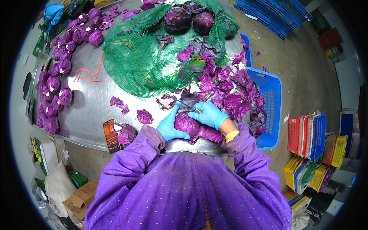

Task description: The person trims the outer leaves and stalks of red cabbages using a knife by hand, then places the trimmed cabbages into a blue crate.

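Note:
My left hand (170, 125), in a blue glove, grips the left side of a red cabbage (186, 124) at the table's near edge. My right hand (209, 115), gloved too, is closed around the handle of a knife (188, 107), whose blade points up and left over the cabbage's far side. Loose purple leaves (211, 133) lie under and right of the cabbage. Beyond my hands a green mesh bag (138, 63) is spread out, with several dark untrimmed cabbages (177, 20) at its far end. A big heap of peeled leaves (230, 92) rises right of the bag.
Several trimmed cabbages (65, 96) line the table's left side. A phone (112, 136) lies beside another cabbage (126, 134) at the near edge. An orange strap (93, 77) rests on the metal table (86, 109). A blue crate (271, 115) stands against the right edge, partly under leaves.

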Motion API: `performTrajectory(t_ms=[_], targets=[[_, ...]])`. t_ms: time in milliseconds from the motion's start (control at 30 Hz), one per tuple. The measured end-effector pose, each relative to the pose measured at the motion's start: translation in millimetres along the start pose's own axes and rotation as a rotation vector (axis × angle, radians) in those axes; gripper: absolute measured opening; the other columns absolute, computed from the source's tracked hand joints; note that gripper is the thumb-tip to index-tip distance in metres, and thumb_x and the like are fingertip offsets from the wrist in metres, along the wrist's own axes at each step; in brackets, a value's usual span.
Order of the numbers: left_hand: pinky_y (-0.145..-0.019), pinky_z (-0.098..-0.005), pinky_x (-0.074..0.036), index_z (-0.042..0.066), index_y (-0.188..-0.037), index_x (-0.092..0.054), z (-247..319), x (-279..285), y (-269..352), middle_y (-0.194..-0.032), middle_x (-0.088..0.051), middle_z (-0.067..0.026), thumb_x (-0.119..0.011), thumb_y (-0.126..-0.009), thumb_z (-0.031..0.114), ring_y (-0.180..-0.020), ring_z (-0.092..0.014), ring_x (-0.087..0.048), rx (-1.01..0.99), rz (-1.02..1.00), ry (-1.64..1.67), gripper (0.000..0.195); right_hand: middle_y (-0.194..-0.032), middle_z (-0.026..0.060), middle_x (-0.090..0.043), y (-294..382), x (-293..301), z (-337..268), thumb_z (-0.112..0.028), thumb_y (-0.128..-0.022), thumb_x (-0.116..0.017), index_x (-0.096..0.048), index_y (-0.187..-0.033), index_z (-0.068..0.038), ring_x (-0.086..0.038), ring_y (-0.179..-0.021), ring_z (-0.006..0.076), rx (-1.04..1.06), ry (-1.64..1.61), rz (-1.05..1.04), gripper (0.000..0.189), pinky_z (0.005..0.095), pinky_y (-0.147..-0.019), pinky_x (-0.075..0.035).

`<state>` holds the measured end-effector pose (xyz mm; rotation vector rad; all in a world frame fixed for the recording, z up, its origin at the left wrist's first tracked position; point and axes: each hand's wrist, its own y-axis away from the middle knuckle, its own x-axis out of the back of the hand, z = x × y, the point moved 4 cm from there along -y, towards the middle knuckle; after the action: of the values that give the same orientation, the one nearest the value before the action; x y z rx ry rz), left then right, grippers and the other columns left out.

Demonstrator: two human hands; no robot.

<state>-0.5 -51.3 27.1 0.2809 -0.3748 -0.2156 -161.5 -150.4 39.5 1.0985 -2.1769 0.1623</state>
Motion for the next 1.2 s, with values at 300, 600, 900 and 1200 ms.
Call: performTrajectory(t_ms=[300, 600, 900, 1200], targets=[[-0.109, -0.0452, -0.030, 0.000, -0.133, -0.040, -4, -23, 15, -0.136, -0.042, -0.0241, -0.086, -0.060, 0.045, -0.131, -0.039, -0.037, -0.084, 0.423, -0.097, 0.097, -0.064, 0.0159, -0.055, 31, -30, 1, -0.033, -0.085, -0.064, -0.056, -0.070, -0.005, -0.055, -0.059, 0.0375, -0.031, -0.004, 0.379, 0.032, 0.0457, -0.054, -0.042], [-0.112, -0.0480, -0.022, 0.002, -0.136, -0.038, 0, -23, 22, -0.144, -0.036, -0.0207, -0.086, -0.056, 0.043, -0.138, -0.038, -0.029, -0.164, 0.315, -0.344, 0.102, -0.073, 0.0175, -0.063, 47, -37, 70, -0.034, -0.085, -0.062, -0.062, -0.085, -0.003, -0.059, -0.059, 0.0309, -0.562, -0.212, 0.306, 0.030, 0.0419, -0.057, -0.047], [-0.107, -0.0465, -0.032, 0.002, -0.141, -0.033, 11, -7, 57, -0.140, -0.032, -0.0239, -0.085, -0.053, 0.053, -0.129, -0.040, -0.036, 0.069, 0.394, -0.477, 0.115, -0.120, 0.0167, -0.061, 52, -31, -12, -0.046, -0.077, -0.074, -0.042, -0.140, -0.003, -0.062, -0.084, 0.0204, -0.589, -0.574, 0.010, 0.083, 0.0315, -0.066, -0.052], [-0.103, -0.0375, -0.041, -0.001, -0.138, -0.030, -37, -27, 39, -0.132, -0.036, -0.0176, -0.088, -0.064, 0.026, -0.120, -0.027, -0.045, 0.219, 0.489, 0.550, 0.098, -0.072, -0.0045, -0.052, 50, -49, -14, -0.019, -0.087, -0.070, -0.058, -0.123, -0.009, -0.043, -0.043, 0.0044, -0.478, -0.902, 0.114, 0.039, 0.0216, -0.038, -0.034]])
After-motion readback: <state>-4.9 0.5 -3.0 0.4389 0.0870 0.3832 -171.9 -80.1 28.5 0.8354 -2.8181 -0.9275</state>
